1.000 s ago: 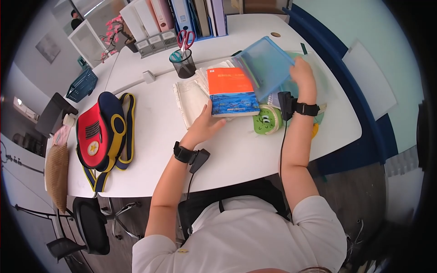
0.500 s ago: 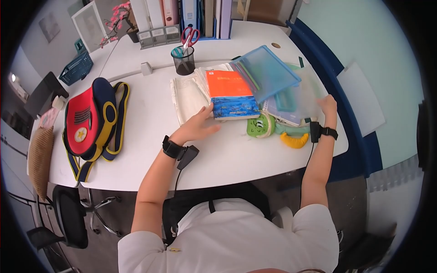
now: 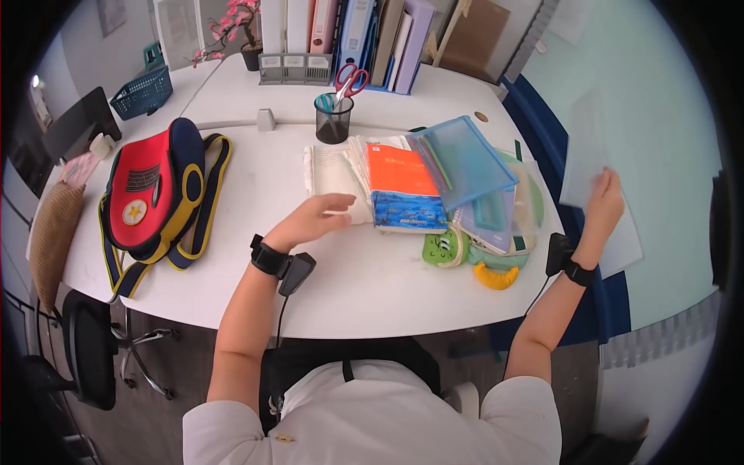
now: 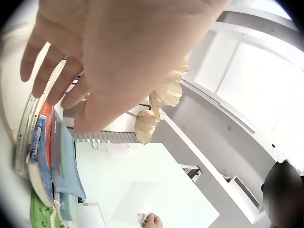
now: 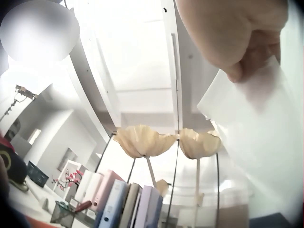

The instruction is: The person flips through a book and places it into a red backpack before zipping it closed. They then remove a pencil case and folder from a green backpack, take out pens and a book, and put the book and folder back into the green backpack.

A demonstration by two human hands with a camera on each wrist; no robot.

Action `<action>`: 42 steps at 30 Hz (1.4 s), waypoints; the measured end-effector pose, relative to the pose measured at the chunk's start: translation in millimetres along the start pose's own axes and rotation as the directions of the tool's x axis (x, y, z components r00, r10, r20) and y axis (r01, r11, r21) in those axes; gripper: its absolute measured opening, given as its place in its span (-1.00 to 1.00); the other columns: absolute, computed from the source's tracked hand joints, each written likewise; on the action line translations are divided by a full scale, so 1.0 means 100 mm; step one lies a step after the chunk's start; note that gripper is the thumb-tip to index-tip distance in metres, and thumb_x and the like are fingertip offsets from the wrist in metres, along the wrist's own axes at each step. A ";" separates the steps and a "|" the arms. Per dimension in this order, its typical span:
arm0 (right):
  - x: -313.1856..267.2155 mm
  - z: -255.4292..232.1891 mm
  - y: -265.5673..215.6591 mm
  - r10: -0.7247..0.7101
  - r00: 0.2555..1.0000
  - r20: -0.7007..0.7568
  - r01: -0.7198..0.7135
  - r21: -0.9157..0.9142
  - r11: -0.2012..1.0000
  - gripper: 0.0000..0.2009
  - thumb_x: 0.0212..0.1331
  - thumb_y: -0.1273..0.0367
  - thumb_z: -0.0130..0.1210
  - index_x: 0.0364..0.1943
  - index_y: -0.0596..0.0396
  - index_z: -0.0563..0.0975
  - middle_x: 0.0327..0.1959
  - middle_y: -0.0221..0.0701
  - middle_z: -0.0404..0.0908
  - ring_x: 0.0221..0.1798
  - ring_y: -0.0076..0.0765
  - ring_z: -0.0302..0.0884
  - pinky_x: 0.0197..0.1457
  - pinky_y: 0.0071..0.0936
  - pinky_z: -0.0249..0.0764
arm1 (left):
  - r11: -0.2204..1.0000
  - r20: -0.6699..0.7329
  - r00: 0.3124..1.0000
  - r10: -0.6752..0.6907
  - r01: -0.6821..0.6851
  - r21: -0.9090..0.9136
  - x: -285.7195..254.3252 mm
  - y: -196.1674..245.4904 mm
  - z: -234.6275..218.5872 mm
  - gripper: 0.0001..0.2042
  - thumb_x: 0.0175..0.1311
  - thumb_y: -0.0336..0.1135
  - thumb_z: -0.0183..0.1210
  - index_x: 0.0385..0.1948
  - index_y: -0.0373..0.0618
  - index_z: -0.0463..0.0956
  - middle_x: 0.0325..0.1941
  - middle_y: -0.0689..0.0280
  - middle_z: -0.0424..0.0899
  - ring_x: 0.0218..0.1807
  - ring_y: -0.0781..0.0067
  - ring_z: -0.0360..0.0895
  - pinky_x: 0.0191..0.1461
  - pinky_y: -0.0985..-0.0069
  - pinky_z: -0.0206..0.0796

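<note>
My right hand (image 3: pixel 603 208) is out past the table's right edge and pinches a translucent whitish plastic sheet (image 5: pixel 259 128) by its near edge. In the head view the sheet is faint against the pale wall. My left hand (image 3: pixel 310 222), its fingers loosely extended, hovers over the table left of the books and holds nothing. Closest to it is a book with an orange and blue cover (image 3: pixel 407 182), on top of several pale booklets (image 3: pixel 333 170). A blue translucent zip pouch (image 3: pixel 469 159) overlaps the book's right side.
Right of the book lie a spiral notebook (image 3: pixel 488 229), a green smiling-face pouch (image 3: pixel 444 248) and a yellow curved piece (image 3: pixel 496 277). A red and navy backpack (image 3: pixel 143 194) lies on the left. Behind stand a mesh pen cup (image 3: pixel 332 124) with scissors and a row of binders (image 3: pixel 356 39).
My right hand has let go of the blue zip pouch onto the pile, then taken the translucent sheet and carried it right. My left hand has drawn back from the book.
</note>
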State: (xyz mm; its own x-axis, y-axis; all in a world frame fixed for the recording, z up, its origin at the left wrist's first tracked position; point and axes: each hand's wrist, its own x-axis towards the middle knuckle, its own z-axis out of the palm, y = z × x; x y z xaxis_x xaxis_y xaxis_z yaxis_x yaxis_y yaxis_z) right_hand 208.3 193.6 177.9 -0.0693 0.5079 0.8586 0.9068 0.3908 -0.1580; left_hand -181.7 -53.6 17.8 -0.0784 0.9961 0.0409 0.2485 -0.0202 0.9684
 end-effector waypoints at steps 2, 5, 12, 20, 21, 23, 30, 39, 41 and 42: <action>-0.01 -0.13 -0.38 0.020 0.986 -0.167 0.057 0.442 0.895 -0.74 0.31 0.25 -0.12 -0.29 0.18 0.48 -0.50 -0.23 0.59 -0.42 -0.24 0.59 -0.33 -0.37 0.45 | 1.000 -0.048 0.999 0.012 -0.012 -0.020 0.00 0.02 -0.06 -0.58 0.21 -0.34 0.06 0.09 -0.34 0.33 0.12 0.13 0.44 0.16 0.35 0.38 0.24 0.43 0.19; -0.17 -0.20 -1.08 0.063 0.991 0.119 -0.135 0.843 0.521 -0.75 0.30 0.26 -0.08 -0.29 0.19 0.50 -0.51 -0.38 0.58 -0.45 -0.51 0.53 -0.34 -0.56 0.43 | 0.993 -0.146 0.988 0.054 -0.068 -0.094 -0.07 0.10 -0.14 -0.60 0.23 -0.32 0.04 0.06 -0.35 0.36 0.08 0.16 0.48 0.13 0.37 0.41 0.22 0.46 0.19; -0.90 0.47 -2.37 -0.372 0.777 0.508 -0.458 0.861 0.221 -0.78 0.26 0.29 -0.01 -0.41 0.19 0.46 -0.54 -0.43 0.55 -0.49 -0.60 0.49 -0.39 -0.64 0.41 | 0.737 -0.257 0.922 0.290 -0.387 -0.554 -0.22 0.20 -0.33 -0.47 0.36 -0.01 -0.17 0.19 -0.29 0.20 0.20 0.10 0.35 0.19 0.26 0.35 0.22 0.35 0.22; -1.38 0.95 -2.97 -0.494 0.574 0.653 -0.723 0.688 0.070 -0.76 0.29 0.29 -0.07 -0.26 0.25 0.45 -0.45 -0.43 0.57 -0.41 -0.61 0.53 -0.35 -0.65 0.45 | 0.842 -0.475 0.877 0.065 -0.304 -0.445 -0.34 0.25 -0.59 -0.69 0.37 -0.24 -0.12 -0.02 -0.27 0.38 -0.10 0.18 0.56 -0.12 0.41 0.55 -0.04 0.54 0.38; -1.40 1.01 -2.97 -0.530 0.562 0.635 -0.693 0.711 0.117 -0.73 0.29 0.28 -0.08 -0.21 0.27 0.45 -0.39 -0.38 0.58 -0.31 -0.54 0.54 -0.25 -0.62 0.45 | 0.858 -0.515 0.856 0.049 -0.300 -0.417 -0.35 0.23 -0.62 -0.72 0.35 -0.26 -0.08 -0.07 -0.25 0.41 -0.16 0.22 0.57 -0.17 0.46 0.55 -0.09 0.57 0.37; -1.47 1.18 -2.94 -0.595 0.528 0.606 -0.627 0.751 0.207 -0.67 0.29 0.26 -0.09 -0.10 0.31 0.43 -0.28 -0.28 0.60 -0.12 -0.41 0.55 -0.05 -0.55 0.44 | 0.888 -0.587 0.809 0.015 -0.281 -0.365 -0.39 0.16 -0.67 -0.79 0.32 -0.29 -0.01 -0.17 -0.22 0.46 -0.30 0.30 0.59 -0.28 0.54 0.55 -0.20 0.63 0.37; -1.75 1.10 -2.81 -0.885 0.128 0.448 0.259 0.846 0.466 -0.34 0.03 0.29 0.08 0.23 0.31 0.15 0.25 0.01 0.21 0.32 -0.07 0.16 0.32 -0.22 0.13 | 0.837 -0.777 0.630 -0.009 -0.421 -0.350 -0.52 0.11 -0.91 -0.86 0.29 -0.33 -0.01 -0.43 -0.11 0.46 -0.45 0.54 0.50 -0.44 0.81 0.36 -0.35 0.80 0.17; -2.01 1.19 -2.84 -0.937 0.084 0.339 0.577 0.750 0.323 -0.39 -0.14 0.54 0.00 0.15 0.39 0.20 0.21 0.02 0.23 0.28 0.02 0.20 0.27 -0.13 0.21 | 0.883 -0.740 0.666 -0.098 -0.285 -0.373 -0.51 -0.03 -0.97 -0.80 0.26 -0.30 0.00 -0.58 -0.10 0.42 -0.62 0.62 0.29 -0.57 0.86 0.14 -0.48 0.77 -0.02; -2.02 1.17 -2.85 -0.946 0.085 0.313 0.562 0.769 0.305 -0.41 -0.13 0.57 -0.03 0.13 0.40 0.20 0.19 0.02 0.24 0.24 0.03 0.25 0.20 -0.17 0.30 | 0.898 -0.746 0.658 -0.105 -0.259 -0.355 -0.51 -0.10 -1.02 -0.81 0.21 -0.32 0.02 -0.61 -0.10 0.41 -0.63 0.61 0.30 -0.56 0.85 0.15 -0.47 0.76 -0.02; -2.01 1.15 -2.87 -0.943 0.142 0.301 0.530 0.781 0.329 -0.42 -0.13 0.58 -0.04 0.14 0.41 0.20 0.19 0.04 0.24 0.20 0.04 0.29 0.16 -0.18 0.33 | 0.906 -0.749 0.654 -0.109 -0.245 -0.345 -0.51 -0.13 -1.04 -0.81 0.19 -0.34 0.02 -0.63 -0.10 0.41 -0.63 0.60 0.30 -0.56 0.84 0.15 -0.46 0.76 -0.01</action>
State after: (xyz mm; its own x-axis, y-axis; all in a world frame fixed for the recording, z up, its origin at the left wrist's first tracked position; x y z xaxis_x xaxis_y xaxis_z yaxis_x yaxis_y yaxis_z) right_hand -85.7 67.2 -5.7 -0.9900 -0.0655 0.1246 -0.0632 0.9977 0.0226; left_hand -281.5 -113.5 28.7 -0.8013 0.5888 0.1059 -0.0889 -0.2922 0.9522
